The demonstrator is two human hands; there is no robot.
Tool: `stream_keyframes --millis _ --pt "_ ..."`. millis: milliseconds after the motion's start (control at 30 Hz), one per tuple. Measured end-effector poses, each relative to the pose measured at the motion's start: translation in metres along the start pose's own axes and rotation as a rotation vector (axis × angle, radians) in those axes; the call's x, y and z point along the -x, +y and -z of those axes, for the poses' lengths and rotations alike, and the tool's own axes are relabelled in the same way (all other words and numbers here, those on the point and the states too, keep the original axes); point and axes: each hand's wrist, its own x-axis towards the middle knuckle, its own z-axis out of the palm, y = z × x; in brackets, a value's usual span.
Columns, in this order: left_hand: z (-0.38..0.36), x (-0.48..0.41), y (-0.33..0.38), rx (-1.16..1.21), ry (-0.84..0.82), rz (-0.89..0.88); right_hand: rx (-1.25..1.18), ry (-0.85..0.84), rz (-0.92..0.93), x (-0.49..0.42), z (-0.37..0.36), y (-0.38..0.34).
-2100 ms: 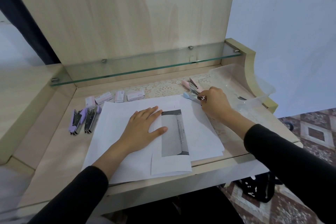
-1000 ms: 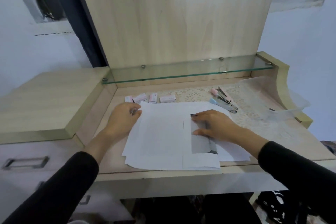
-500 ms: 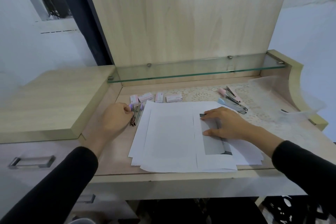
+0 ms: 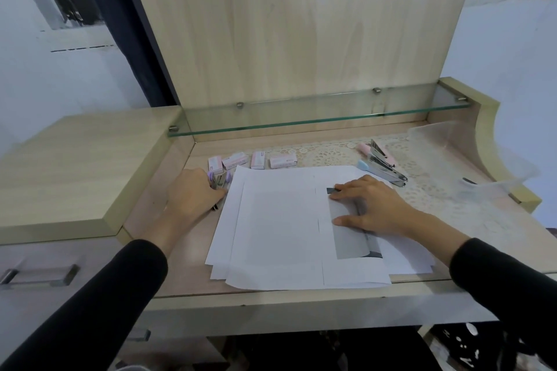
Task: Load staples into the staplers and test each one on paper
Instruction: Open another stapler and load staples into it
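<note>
Pale wood desk [image 4: 188, 275] stood against white wall [image 4: 506, 54], tall wood back panel [image 4: 301, 24], glass shelf [image 4: 301, 118] far, handled drawer [image 4: 45, 260] near left.

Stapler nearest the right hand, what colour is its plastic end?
Light blue; that stapler shows best in the head view.

- white paper [image 4: 277, 229] with grey panel [image 4: 352, 238]
- lilac staplers [image 4: 221, 181]
- pink stapler [image 4: 380, 153], blue stapler [image 4: 380, 171]
- pink-white boxes [image 4: 259, 159]
- cream lace mat [image 4: 328, 155]
- black sleeves [image 4: 99, 307]
</note>
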Motion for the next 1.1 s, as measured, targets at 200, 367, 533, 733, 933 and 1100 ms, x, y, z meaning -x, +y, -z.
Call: stream_keyframes --millis 200,367,533,733,933,1100 --pt "0.000 0.003 0.009 0.006 0.040 -0.005 -0.054 0.075 0.023 0.006 -0.008 0.004" --pt "0.000 0.001 0.010 -0.027 -0.022 0.019 -0.071 0.093 0.024 0.007 -0.009 0.004" --pt "0.001 0.005 0.011 -0.048 -0.035 -0.003 -0.060 0.090 0.023 0.008 -0.009 0.004" --pt "0.008 0.008 0.014 0.210 0.079 -0.021 -0.037 0.086 0.023 0.008 -0.008 0.003" --pt "0.031 0.018 0.057 0.482 0.134 -0.152 0.012 0.048 0.002 0.006 -0.001 -0.002" --pt "0.030 0.036 0.096 0.551 -0.034 -0.326 -0.119 0.055 -0.085 0.004 0.009 -0.007"
